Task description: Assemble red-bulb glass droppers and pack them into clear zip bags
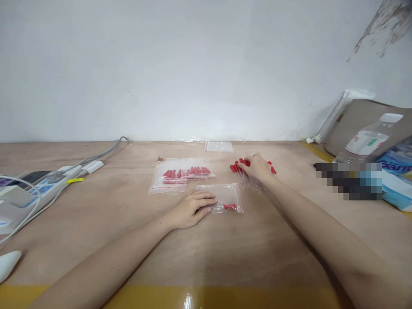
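Note:
My left hand lies with its fingers stretched out over the left part of a clear zip bag. Inside that bag, toward its right end, a red dropper bulb shows. My right hand reaches over a loose bunch of droppers with red bulbs and clear tubes. Its fingers are bent and pinched at one of the red bulbs; the hand hides part of the bunch. Left of it lie filled zip bags, overlapping, with several red-bulbed droppers in them.
By the wall lies a flat clear bag. A power strip with cables takes up the left side, with a white object nearer me. On the right are a water bottle, a grey-brown container and a blue package.

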